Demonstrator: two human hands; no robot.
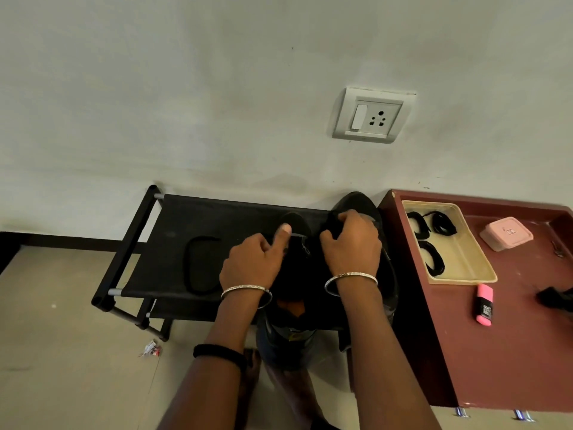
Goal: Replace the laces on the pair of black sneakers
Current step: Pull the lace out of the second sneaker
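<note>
Two black sneakers stand on a black fabric shoe rack [173, 218]. The left sneaker [294, 225] is mostly covered by my left hand [254, 262], whose thumb presses on its upper while the other fingers curl near the eyelets. My right hand [353, 243] grips the tongue or lace area of the right sneaker [356, 201], fingers curled over dark material. A loose black lace [193, 262] lies in a loop on the rack to the left. What my fingers pinch is hard to make out against the black.
A maroon table [502, 352] stands to the right, holding a beige tray [462, 268] with several coiled black laces [443, 223], a pink box [505, 233] and a pink highlighter [484, 305]. A wall socket [372, 116] is above. Litter [150, 349] lies on the floor.
</note>
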